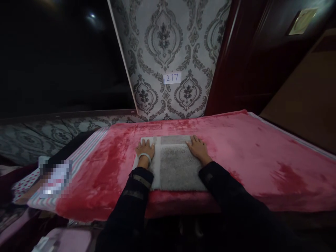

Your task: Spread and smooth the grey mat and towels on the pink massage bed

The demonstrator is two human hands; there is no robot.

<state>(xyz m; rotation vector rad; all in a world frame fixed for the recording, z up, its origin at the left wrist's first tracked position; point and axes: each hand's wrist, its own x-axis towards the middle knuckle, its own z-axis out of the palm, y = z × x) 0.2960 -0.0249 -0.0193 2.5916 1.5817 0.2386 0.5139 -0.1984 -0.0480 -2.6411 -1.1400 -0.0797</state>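
Observation:
A folded grey towel-like cloth (178, 168) with pale stripes lies flat on a red plush blanket (246, 157). My left hand (146, 150), with a bracelet at the wrist, rests on the cloth's far left corner with its fingers spread. Over at the far right corner, my right hand (198, 148) presses down with fingers stretched out. Both palms face the cloth, and neither hand grips it. The cloth's near edge sits close to the front edge of the blanket.
A large dark screen (60, 56) stands at the left. Behind the blanket, a card (172, 77) reading 277 is stuck on patterned wallpaper (164, 38). A dark red door or panel (244, 59) is at the right. A pink stool-like surface (69, 239) shows at lower left.

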